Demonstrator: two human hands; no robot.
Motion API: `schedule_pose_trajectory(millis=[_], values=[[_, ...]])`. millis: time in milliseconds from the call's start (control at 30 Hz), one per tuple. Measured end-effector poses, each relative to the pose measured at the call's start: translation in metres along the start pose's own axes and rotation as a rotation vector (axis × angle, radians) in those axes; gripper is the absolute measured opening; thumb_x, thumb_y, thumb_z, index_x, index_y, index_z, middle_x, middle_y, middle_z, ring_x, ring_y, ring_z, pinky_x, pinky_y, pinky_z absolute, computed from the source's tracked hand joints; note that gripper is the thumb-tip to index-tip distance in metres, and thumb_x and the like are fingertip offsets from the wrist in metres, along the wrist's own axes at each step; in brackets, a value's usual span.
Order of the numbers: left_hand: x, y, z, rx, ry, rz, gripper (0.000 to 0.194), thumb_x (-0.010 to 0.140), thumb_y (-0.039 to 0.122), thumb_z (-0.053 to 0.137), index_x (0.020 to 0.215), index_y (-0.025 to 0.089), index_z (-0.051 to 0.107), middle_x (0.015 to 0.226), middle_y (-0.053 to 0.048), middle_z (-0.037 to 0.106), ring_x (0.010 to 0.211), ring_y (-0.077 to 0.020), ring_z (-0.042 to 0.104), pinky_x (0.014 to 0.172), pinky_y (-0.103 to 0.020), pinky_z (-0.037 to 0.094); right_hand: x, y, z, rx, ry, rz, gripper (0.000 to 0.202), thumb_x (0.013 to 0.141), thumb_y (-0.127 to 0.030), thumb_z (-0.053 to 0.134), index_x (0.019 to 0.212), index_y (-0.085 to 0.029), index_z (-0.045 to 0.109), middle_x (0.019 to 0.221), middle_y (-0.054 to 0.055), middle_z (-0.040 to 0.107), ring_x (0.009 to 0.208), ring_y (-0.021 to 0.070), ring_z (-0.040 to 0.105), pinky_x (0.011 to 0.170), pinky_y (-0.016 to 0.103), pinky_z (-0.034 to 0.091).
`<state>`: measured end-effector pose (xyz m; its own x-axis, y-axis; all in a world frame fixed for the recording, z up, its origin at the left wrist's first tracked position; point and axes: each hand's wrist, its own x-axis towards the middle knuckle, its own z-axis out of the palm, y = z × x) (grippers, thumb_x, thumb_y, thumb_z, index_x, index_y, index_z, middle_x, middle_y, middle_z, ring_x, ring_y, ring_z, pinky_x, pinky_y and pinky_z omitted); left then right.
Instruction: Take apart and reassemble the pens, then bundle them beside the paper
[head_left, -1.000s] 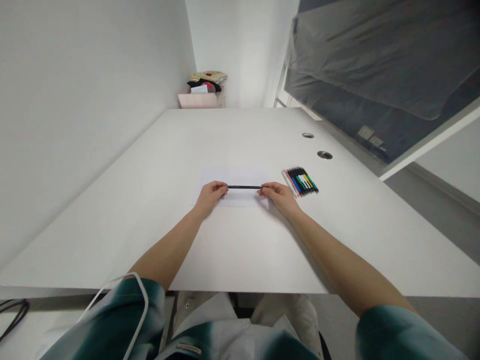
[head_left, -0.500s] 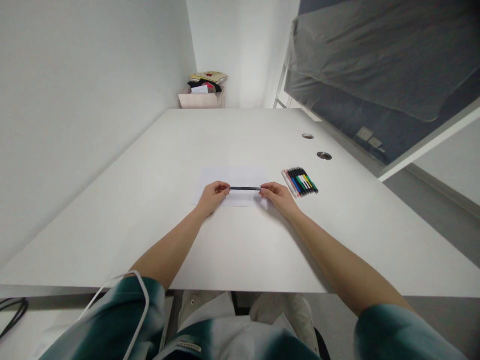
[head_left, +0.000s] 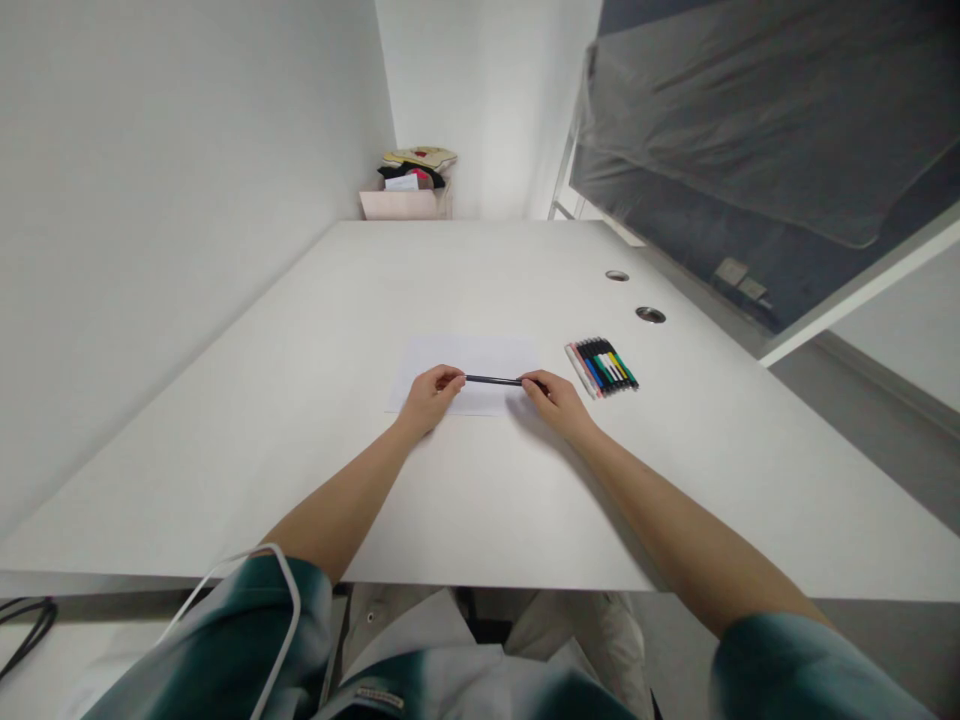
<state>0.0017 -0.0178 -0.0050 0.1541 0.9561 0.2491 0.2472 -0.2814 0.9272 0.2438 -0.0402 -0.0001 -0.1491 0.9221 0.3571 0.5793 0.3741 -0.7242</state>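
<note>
A slim black pen is held nearly level between my two hands, above a white sheet of paper on the white table. The fingertips of my left hand pinch its left end. My right hand grips the right end, which shows past the thumb. Just right of my right hand, several pens and markers lie side by side in a row, with black, white, pink, blue, green and yellow parts.
Two round metal-rimmed holes sit near the right edge of the table. A pink box with cloth items stands beyond the far edge. Walls rise at the left and back; a covered dark bed is at the right.
The pen has tilted slightly, its right end now lower and more visible in my right hand. My left hand has shifted slightly right.
</note>
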Motion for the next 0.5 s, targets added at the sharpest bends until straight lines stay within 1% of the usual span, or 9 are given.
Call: schedule_pose_trajectory(millis=[133, 233, 367, 500], values=[[-0.002, 0.005, -0.001, 0.061, 0.002, 0.025, 0.023, 0.082, 0.040, 0.055, 0.081, 0.017, 0.060, 0.070, 0.000, 0.059, 0.066, -0.0138, 0.051, 0.064, -0.027, 0.041, 0.000, -0.004, 0.000, -0.003, -0.037, -0.010, 0.035, 0.089, -0.044, 0.044, 0.086, -0.018, 0.067, 0.074, 0.005, 0.066, 0.067, 0.0173, 0.055, 0.063, 0.029, 0.040], [-0.004, 0.010, -0.002, 0.116, -0.011, 0.047, 0.025, 0.086, 0.040, 0.049, 0.076, 0.018, 0.055, 0.066, 0.001, 0.052, 0.063, -0.0134, 0.046, 0.061, -0.026, 0.037, 0.000, -0.005, 0.001, 0.024, -0.092, 0.000, 0.042, 0.091, -0.048, 0.039, 0.080, -0.017, 0.065, 0.067, 0.003, 0.061, 0.065, 0.0172, 0.054, 0.063, 0.028, 0.039], [-0.006, 0.015, -0.003, 0.209, -0.053, 0.069, 0.033, 0.092, 0.041, 0.040, 0.068, 0.020, 0.044, 0.061, 0.003, 0.042, 0.061, -0.0134, 0.040, 0.060, -0.027, 0.034, -0.001, -0.006, 0.001, 0.058, -0.147, 0.026, 0.051, 0.092, -0.054, 0.034, 0.077, -0.017, 0.066, 0.063, 0.002, 0.057, 0.064, 0.0167, 0.052, 0.063, 0.028, 0.039], [-0.007, 0.017, -0.001, 0.255, -0.056, 0.100, 0.042, 0.095, 0.050, 0.035, 0.064, 0.022, 0.033, 0.060, 0.003, 0.037, 0.060, -0.0138, 0.038, 0.060, -0.029, 0.032, 0.000, -0.008, 0.001, 0.076, -0.167, 0.031, 0.054, 0.092, -0.057, 0.034, 0.075, -0.017, 0.067, 0.063, 0.002, 0.057, 0.064, 0.0169, 0.053, 0.064, 0.029, 0.040]])
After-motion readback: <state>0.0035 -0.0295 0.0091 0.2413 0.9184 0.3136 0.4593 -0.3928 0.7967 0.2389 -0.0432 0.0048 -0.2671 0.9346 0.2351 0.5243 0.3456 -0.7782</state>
